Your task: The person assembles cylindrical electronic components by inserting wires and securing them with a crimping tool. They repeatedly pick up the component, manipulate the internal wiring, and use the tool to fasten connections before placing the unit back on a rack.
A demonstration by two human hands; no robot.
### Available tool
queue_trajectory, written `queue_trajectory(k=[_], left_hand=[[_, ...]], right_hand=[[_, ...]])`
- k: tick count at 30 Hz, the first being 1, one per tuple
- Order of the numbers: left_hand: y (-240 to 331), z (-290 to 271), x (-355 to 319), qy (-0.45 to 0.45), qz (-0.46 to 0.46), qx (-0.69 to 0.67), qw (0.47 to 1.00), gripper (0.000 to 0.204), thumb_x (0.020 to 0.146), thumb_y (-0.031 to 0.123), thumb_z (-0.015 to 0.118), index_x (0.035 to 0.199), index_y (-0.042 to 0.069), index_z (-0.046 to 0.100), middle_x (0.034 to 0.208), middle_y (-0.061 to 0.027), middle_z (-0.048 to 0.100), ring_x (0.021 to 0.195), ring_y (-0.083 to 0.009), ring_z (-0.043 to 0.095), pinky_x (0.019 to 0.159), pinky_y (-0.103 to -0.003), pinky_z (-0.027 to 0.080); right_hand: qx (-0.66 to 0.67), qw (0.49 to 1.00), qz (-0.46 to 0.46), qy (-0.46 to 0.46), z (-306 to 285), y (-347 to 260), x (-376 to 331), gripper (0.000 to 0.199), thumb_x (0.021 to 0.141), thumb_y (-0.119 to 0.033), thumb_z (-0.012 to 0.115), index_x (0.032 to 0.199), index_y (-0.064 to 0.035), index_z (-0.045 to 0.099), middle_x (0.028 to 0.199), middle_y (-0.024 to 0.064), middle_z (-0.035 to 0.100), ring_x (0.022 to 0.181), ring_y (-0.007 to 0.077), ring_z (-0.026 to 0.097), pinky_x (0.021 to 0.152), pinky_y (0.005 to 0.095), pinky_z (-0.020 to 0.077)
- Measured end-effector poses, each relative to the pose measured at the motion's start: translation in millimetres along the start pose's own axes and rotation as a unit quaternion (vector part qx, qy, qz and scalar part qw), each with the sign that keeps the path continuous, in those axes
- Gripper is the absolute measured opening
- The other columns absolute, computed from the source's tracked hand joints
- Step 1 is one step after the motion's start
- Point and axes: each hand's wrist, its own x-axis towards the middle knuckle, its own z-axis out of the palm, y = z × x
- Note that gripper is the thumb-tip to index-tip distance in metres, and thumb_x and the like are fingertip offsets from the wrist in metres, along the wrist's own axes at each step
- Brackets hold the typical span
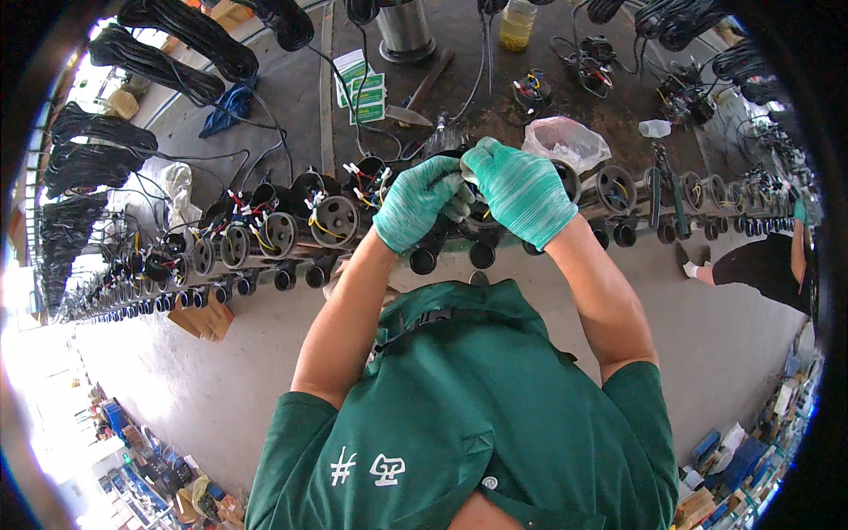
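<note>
In a green knit glove, my left hand point(419, 203) is closed, fingers bent around a thin black piece point(439, 179) that looks like a cable end. My right hand point(521, 190), gloved alike, pinches right beside it; what its fingertips hold is hidden. Both hands meet above a row of metal cylinders at the bench's near edge. Left of them, a cylinder with a holed round end point(336, 221) has loose coloured wires point(314, 205) coming out. On the right side lies another open-ended cylinder point(617, 190).
Coiled black cables point(190, 40) hang along the far side. On the dark bench point(495, 110) are a hammer point(408, 116), green-and-white cards point(367, 97), a metal canister point(405, 31), a jar of yellow liquid point(517, 25) and a plastic bag point(567, 143). Another person point(760, 269) is at the right.
</note>
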Motion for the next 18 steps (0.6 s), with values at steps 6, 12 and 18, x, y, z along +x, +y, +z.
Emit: queue_trajectory(k=[6,12,18], left_hand=[[1,-1,8,0.058,0.13,0.262,0.954,0.019,0.104,0.007,0.059,0.121,0.0,0.066,0.101,-0.0126,0.075,0.091,-0.0192,0.071,0.084,-0.033,0.057],[-3,16,17,0.066,0.175,0.213,0.959,0.018,0.103,0.009,0.062,0.118,0.0,0.066,0.096,-0.0196,0.073,0.085,-0.0245,0.071,0.08,-0.035,0.056],[-12,20,25,0.053,0.185,0.266,0.944,0.018,0.102,0.011,0.064,0.117,0.002,0.067,0.095,-0.024,0.072,0.086,-0.0408,0.072,0.074,-0.04,0.056]], right_hand=[[0.177,0.966,0.143,0.123,-3,-5,-23,0.018,0.095,-0.014,0.066,0.111,-0.0072,0.067,0.097,0.019,0.072,0.085,0.0413,0.071,0.071,0.0475,0.0573],[0.135,0.977,0.157,-0.061,10,-18,-63,0.026,0.092,-0.017,0.069,0.115,-0.0076,0.072,0.1,0.0215,0.072,0.089,0.0429,0.07,0.077,0.0513,0.0561],[0.094,0.965,0.245,0.014,38,-11,-72,0.041,0.084,-0.021,0.079,0.12,-0.0044,0.07,0.1,0.0193,0.072,0.088,0.0407,0.07,0.078,0.0478,0.0566]])
